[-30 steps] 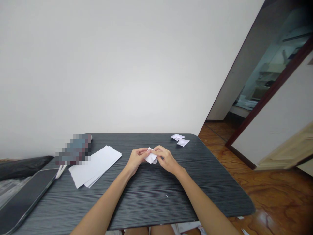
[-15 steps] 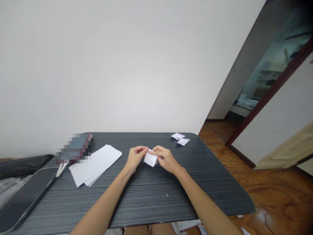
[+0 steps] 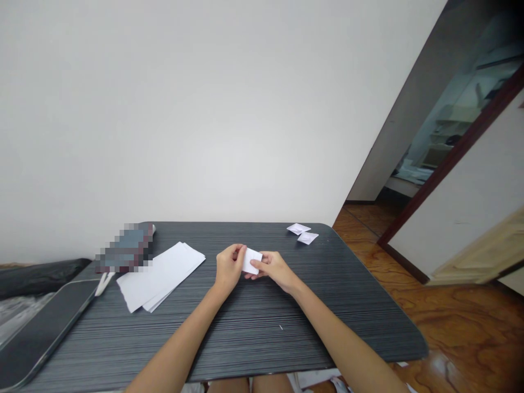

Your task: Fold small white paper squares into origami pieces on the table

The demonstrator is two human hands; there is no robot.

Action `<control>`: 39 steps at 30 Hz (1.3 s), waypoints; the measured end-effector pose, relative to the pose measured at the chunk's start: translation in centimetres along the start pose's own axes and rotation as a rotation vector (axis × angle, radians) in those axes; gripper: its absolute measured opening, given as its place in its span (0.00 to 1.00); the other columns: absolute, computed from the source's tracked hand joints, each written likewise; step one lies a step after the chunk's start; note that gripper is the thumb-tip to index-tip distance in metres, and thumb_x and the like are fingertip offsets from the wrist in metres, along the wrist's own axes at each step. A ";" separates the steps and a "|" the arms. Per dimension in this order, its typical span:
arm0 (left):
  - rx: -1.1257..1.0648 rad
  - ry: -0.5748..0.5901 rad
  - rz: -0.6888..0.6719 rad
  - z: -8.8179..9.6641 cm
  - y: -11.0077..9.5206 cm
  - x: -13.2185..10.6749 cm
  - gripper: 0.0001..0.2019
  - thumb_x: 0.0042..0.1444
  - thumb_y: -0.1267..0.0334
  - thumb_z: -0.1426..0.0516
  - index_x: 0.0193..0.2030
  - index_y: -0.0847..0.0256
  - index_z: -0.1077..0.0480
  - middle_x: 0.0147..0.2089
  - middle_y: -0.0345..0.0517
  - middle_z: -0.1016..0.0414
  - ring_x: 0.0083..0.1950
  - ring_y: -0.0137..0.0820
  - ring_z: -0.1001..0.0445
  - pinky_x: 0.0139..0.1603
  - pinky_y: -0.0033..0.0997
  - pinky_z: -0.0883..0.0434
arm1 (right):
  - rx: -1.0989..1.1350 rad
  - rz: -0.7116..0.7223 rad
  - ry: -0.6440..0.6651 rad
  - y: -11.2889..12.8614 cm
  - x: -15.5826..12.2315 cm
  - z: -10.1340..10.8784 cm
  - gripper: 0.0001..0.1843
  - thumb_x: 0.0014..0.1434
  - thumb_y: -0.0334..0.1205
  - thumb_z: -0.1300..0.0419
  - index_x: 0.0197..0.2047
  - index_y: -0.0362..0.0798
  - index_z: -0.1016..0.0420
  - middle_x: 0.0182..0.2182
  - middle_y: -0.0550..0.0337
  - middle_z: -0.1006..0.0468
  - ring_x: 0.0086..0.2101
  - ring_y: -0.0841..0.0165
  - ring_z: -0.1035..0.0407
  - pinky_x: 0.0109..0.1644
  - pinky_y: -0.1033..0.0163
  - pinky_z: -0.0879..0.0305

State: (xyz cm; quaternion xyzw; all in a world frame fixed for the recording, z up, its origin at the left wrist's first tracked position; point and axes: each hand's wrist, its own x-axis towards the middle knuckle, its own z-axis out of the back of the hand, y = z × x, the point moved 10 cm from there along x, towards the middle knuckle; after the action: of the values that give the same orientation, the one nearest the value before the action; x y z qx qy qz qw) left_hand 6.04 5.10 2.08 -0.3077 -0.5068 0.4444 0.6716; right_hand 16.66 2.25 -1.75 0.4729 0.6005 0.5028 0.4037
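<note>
Between my hands, over the middle of the dark table, is a small folded piece of white paper (image 3: 251,260). My left hand (image 3: 229,266) pinches its left edge between thumb and fingers. From the right, my right hand (image 3: 275,268) grips it, thumb on top and fingers underneath. Two small folded paper pieces, one (image 3: 298,228) and another (image 3: 308,238), lie side by side near the table's back right corner. Left of my hands rests a short stack of white paper sheets (image 3: 161,275).
The dark striped table (image 3: 347,305) stands against a white wall. At its left lie a blurred-out item (image 3: 125,248) with a white strap (image 3: 105,283) and a dark flat panel (image 3: 49,333). A tiny white scrap (image 3: 280,327) lies near the front. Wooden floor (image 3: 470,327) shows at right.
The folded paper has been turned, so a plain, squarish face now shows instead of the creased, pointed one. My right thumb has moved down onto its lower right part.
</note>
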 end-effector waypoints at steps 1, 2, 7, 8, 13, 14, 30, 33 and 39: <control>0.006 0.025 -0.001 -0.3 0.0 0.0 0.12 0.49 0.57 0.48 0.28 0.63 0.31 0.24 0.42 0.29 0.21 0.26 0.33 0.21 0.23 0.38 | 0.003 -0.006 0.010 -0.2 0.0 -0.2 0.21 0.44 0.45 0.39 0.38 0.37 0.30 0.24 0.53 0.25 0.23 0.69 0.29 0.30 0.63 0.33; -0.001 0.058 0.007 -0.6 0.0 -0.1 0.12 0.49 0.56 0.49 0.28 0.63 0.31 0.23 0.41 0.30 0.20 0.26 0.33 0.20 0.22 0.38 | 0.006 -0.007 0.011 -0.2 0.0 -0.2 0.20 0.43 0.45 0.38 0.35 0.37 0.30 0.23 0.54 0.25 0.23 0.68 0.29 0.29 0.63 0.33; -0.075 0.245 -0.004 -2.4 -0.1 0.0 0.13 0.49 0.56 0.48 0.29 0.65 0.33 0.25 0.41 0.31 0.22 0.26 0.33 0.19 0.21 0.39 | -0.068 0.001 0.018 0.1 -0.1 0.0 0.19 0.41 0.45 0.38 0.32 0.38 0.30 0.19 0.57 0.26 0.23 0.67 0.30 0.25 0.66 0.36; -0.076 0.272 -0.017 -2.6 -0.2 0.0 0.13 0.49 0.56 0.48 0.28 0.65 0.32 0.25 0.42 0.30 0.23 0.26 0.33 0.20 0.21 0.38 | -0.085 0.002 0.025 0.2 -0.1 0.0 0.19 0.41 0.45 0.38 0.33 0.38 0.29 0.19 0.58 0.26 0.23 0.68 0.30 0.25 0.67 0.37; -0.118 0.282 -0.016 -2.7 -0.3 0.0 0.13 0.49 0.56 0.47 0.28 0.66 0.31 0.24 0.43 0.29 0.23 0.26 0.33 0.22 0.21 0.38 | -0.122 0.061 -0.076 0.9 0.0 1.4 0.19 0.47 0.50 0.44 0.31 0.40 0.28 0.18 0.62 0.29 0.19 0.73 0.35 0.24 0.66 0.38; -0.130 0.272 -0.009 -2.6 -0.3 0.0 0.13 0.49 0.56 0.47 0.28 0.66 0.31 0.24 0.42 0.30 0.23 0.25 0.34 0.22 0.21 0.39 | -0.142 0.080 -0.108 1.1 0.1 1.8 0.19 0.48 0.51 0.45 0.30 0.40 0.28 0.18 0.62 0.30 0.19 0.74 0.37 0.23 0.67 0.39; -0.234 0.231 0.074 -2.7 0.1 -0.4 0.12 0.46 0.57 0.45 0.27 0.66 0.31 0.19 0.38 0.34 0.17 0.21 0.41 0.16 0.20 0.43 | -0.330 0.257 -0.165 3.0 -0.2 2.5 0.15 0.50 0.45 0.46 0.27 0.41 0.27 0.19 0.61 0.30 0.21 0.73 0.39 0.25 0.68 0.44; -0.260 0.201 0.099 -2.3 0.2 -0.2 0.12 0.46 0.57 0.45 0.26 0.66 0.31 0.17 0.37 0.35 0.16 0.21 0.41 0.15 0.19 0.44 | -0.272 0.266 -0.126 3.3 -0.2 2.4 0.14 0.51 0.44 0.46 0.35 0.42 0.26 0.24 0.59 0.26 0.25 0.71 0.35 0.29 0.66 0.40; -0.259 0.224 0.115 -2.6 0.6 -0.2 0.13 0.46 0.56 0.45 0.27 0.66 0.31 0.17 0.37 0.36 0.16 0.21 0.41 0.14 0.19 0.43 | -0.222 0.276 -0.166 4.0 -0.6 3.2 0.11 0.47 0.39 0.42 0.34 0.43 0.25 0.29 0.56 0.24 0.28 0.70 0.31 0.33 0.64 0.36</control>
State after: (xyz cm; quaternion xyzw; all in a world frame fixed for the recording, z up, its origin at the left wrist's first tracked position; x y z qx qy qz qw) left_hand 8.35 5.25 0.66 -0.4674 -0.4635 0.3760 0.6521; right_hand 20.57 2.58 1.70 0.5433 0.4355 0.5759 0.4285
